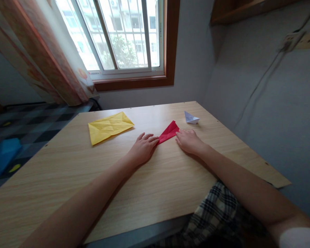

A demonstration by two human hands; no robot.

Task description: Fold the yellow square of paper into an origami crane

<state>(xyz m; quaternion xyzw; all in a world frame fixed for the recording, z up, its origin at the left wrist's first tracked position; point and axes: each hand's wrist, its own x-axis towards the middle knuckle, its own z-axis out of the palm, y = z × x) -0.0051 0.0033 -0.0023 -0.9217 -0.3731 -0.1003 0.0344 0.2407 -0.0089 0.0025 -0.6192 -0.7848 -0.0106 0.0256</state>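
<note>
A folded piece of red paper [168, 132] lies on the wooden table, roughly triangular, with creases across it. My left hand [144, 148] grips its left tip, thumb and forefinger side against the paper, the other fingers slightly spread over the tabletop. At the right end, my right hand [188, 140] has its bent fingers on the paper's lower right corner, holding it down. The fingertips partly hide both ends. Just beyond my right hand stands a small white paper boat [191, 118].
Left of my hands, a creased yellow paper [110, 128] lies on the table [134, 193]. A window [124, 38] and curtain [51, 44] are behind. Blue folded paper [4, 155] rests on the checked cloth at far left. A cord [258, 88] hangs along the right wall.
</note>
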